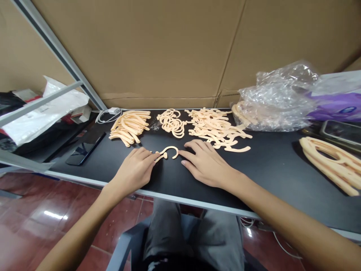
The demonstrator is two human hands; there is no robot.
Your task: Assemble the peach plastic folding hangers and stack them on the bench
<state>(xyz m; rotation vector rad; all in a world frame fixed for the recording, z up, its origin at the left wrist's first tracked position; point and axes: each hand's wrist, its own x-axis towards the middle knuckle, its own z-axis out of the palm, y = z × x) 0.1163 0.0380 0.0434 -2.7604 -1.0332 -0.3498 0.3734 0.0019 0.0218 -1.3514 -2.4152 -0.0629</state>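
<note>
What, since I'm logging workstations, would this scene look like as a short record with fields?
Surface: black tabletop
Left hand: left hand, fingertips at the left end of a cream hook
Right hand: right hand, a fingertip at the hook's curved side, thumb apart
Piles behind, left to right: slim strips; smaller hooks and curls; wavy pieces
Far left: dark phone, lying flat
Right: clear plastic bag; stacked cream frames
Unclear: how firmly either hand grips

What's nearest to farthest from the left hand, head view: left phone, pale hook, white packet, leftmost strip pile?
1. Pale hook: touching the left hand.
2. Leftmost strip pile: beyond the hand.
3. Left phone: left of the hand.
4. White packet: far left.
</note>
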